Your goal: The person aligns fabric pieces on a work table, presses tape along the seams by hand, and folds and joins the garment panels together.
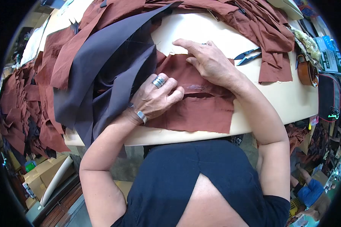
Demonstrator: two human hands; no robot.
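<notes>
A reddish-brown cloth piece point(210, 115) lies at the table's near edge, with a fold or seam across its middle. My left hand point(155, 96), wearing rings and a bracelet, is closed on this cloth, its fingers curled and thumb bent in; the exact grip is partly hidden. Over the cloth's upper right part is my right hand point(212, 64). Its index finger stretches out to the left, with the thumb apart below, and nothing shows between them. Dark navy cloth point(98, 72) drapes beside my left hand and hangs over the table edge.
Small thread snips point(248, 56) lie right of my right hand. More brown cloth point(250, 28) is heaped along the back of the cream table point(295, 102), and cut pieces point(22, 106) pile up at left. A brown tape roll point(307, 73) sits at right. Another person point(310, 189) is at lower right.
</notes>
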